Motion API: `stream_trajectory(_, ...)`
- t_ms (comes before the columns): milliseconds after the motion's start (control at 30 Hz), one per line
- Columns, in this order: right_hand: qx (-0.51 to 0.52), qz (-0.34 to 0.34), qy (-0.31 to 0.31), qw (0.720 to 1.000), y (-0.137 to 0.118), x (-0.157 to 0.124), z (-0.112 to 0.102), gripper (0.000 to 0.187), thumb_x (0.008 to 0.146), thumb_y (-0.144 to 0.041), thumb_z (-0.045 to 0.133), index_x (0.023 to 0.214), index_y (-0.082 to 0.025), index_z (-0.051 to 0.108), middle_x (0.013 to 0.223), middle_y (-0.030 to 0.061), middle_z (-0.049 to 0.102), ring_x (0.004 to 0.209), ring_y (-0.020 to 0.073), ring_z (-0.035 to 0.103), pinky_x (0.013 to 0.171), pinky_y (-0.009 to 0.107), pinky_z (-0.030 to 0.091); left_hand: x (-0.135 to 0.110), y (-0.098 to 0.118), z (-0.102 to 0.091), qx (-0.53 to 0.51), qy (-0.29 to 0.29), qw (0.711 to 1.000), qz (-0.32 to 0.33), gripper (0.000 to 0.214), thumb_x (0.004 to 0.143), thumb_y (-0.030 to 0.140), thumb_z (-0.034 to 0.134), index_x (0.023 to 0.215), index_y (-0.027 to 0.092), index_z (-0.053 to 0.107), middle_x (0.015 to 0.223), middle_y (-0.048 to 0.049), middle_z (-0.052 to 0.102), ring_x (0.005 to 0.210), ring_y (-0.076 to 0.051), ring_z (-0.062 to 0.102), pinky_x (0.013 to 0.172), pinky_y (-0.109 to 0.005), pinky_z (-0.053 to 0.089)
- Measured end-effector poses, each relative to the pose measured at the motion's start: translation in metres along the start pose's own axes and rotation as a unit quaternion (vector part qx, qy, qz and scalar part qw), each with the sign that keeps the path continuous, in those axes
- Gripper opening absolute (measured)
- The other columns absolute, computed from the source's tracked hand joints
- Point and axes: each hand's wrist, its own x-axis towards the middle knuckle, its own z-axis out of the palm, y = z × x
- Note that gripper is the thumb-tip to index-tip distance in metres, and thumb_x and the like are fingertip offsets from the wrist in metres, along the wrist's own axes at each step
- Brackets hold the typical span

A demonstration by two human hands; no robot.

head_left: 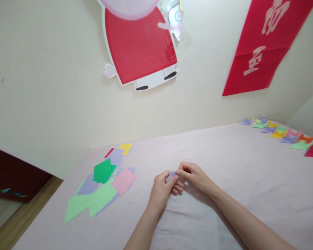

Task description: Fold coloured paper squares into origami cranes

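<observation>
A small lilac piece of folded paper (pixel 171 175) is pinched between both my hands over the pale pink bed sheet (pixel 224 166). My left hand (pixel 163 189) is closed on its left side, thumb on top. My right hand (pixel 194 175) is closed on its right end with the fingertips. Most of the paper is hidden by my fingers.
A loose heap of coloured paper squares (pixel 104 182) in green, pink, lilac, yellow and red lies to the left. Several folded paper shapes (pixel 284 133) line the far right edge by the wall. A red banner (pixel 261 48) and a cartoon cut-out (pixel 141 45) hang on the wall.
</observation>
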Motion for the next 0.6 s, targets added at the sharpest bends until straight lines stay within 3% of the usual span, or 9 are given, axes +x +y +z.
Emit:
stream_trajectory(300, -0.019, 0.026, -0.043, 0.999, 0.003, 0.003, -0.008, 0.043, 0.079, -0.055, 0.062, 0.059, -0.018, 0.054, 0.053, -0.0032, 0.050, 0.051, 0.0098, 0.039, 0.053, 0.025, 0.030, -0.002, 0.002, -0.005, -0.009, -0.051, 0.999, -0.011, 0.043, 0.080, 0.054, 0.065, 0.083, 0.011, 0.063, 0.068, -0.0083, 0.071, 0.053, -0.014, 0.065, 0.050, -0.021, 0.045)
stream_trajectory(600, -0.078, 0.017, -0.012, 0.997, -0.002, 0.003, -0.015, 0.038, 0.078, -0.047, 0.063, 0.057, -0.018, 0.050, 0.053, -0.0061, 0.040, 0.053, 0.0097, 0.034, 0.053, 0.025, 0.025, -0.006, 0.014, -0.019, -0.030, -0.145, 0.987, -0.054, 0.042, 0.080, 0.046, 0.069, 0.098, 0.010, 0.062, 0.088, -0.0138, 0.072, 0.067, -0.017, 0.069, 0.056, -0.023, 0.049)
